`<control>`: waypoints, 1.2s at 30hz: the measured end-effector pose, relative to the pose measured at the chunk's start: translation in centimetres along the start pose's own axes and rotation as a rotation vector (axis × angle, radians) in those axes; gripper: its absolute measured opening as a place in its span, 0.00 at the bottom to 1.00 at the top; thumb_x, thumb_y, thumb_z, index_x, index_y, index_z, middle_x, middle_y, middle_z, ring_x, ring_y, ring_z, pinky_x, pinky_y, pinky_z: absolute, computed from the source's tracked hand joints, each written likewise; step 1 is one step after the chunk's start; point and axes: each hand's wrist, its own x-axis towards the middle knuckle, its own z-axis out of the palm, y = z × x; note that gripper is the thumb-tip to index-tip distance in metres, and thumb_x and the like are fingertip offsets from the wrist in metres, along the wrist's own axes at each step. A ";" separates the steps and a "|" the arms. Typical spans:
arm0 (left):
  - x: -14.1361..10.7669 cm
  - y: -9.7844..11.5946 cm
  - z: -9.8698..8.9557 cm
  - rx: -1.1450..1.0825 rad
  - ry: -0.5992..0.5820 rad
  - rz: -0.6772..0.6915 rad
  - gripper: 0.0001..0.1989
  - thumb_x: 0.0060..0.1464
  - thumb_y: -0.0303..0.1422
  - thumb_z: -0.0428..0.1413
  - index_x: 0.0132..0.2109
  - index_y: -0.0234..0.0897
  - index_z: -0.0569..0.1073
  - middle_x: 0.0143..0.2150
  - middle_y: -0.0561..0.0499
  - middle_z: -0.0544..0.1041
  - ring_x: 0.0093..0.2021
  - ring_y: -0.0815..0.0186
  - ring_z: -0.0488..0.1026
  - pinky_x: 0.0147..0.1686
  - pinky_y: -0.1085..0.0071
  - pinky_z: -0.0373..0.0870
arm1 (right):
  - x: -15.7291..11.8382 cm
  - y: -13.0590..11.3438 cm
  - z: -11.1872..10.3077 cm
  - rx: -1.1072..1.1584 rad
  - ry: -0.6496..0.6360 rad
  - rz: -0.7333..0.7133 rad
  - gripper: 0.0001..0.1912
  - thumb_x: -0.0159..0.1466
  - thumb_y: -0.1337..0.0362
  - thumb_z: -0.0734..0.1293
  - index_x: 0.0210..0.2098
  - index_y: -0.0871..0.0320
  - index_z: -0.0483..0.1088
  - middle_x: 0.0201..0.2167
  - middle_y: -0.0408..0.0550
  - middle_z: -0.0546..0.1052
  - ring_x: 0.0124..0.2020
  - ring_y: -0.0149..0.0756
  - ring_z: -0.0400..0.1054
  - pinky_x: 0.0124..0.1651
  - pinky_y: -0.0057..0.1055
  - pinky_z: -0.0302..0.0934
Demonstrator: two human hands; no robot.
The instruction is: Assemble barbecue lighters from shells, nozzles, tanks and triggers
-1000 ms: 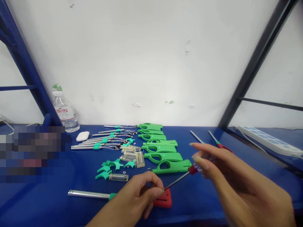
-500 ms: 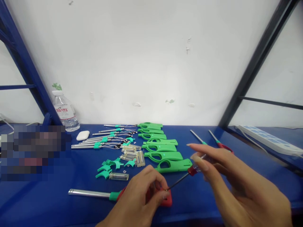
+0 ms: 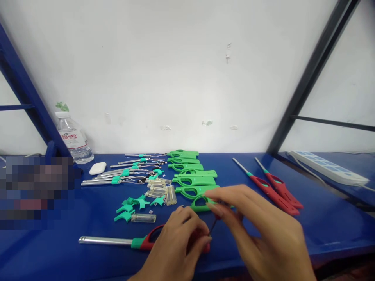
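A red utility lighter (image 3: pixel 148 243) with a silver tube and a green collar lies near the table's front edge. My left hand (image 3: pixel 178 240) is closed on its handle end, and its fingers hide most of that handle. In my right hand (image 3: pixel 254 230) is a screwdriver (image 3: pixel 214 225), pinched between thumb and fingers. The shaft slants down to the lighter's handle beside my left fingertips. My fingers cover most of the screwdriver's handle, and its exact tip contact is hidden. Just behind the hands lies a green lighter shell (image 3: pixel 199 204).
Several green lighter shells (image 3: pixel 195 181), metal tubes with wires (image 3: pixel 101 181), clear fuel tanks (image 3: pixel 143 218) and green triggers (image 3: pixel 124 216) lie behind. Two red lighters (image 3: pixel 275 195) rest at right. A water bottle (image 3: pixel 74 138), white case (image 3: pixel 97 168) and power strip (image 3: pixel 328 168) stand farther out.
My right hand has moved left and closer to my left hand, with the screwdriver now steeper. Two red lighters at right show more fully. The view has shifted slightly.
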 end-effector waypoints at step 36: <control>-0.3 0.4 -0.7 -0.003 -0.043 -0.026 0.11 0.75 0.29 0.44 0.46 0.42 0.71 0.47 0.50 0.72 0.49 0.61 0.71 0.52 0.64 0.68 | 0.3 0.8 0.5 0.090 -0.101 0.094 0.11 0.73 0.71 0.68 0.51 0.50 0.77 0.40 0.38 0.82 0.40 0.28 0.79 0.42 0.23 0.68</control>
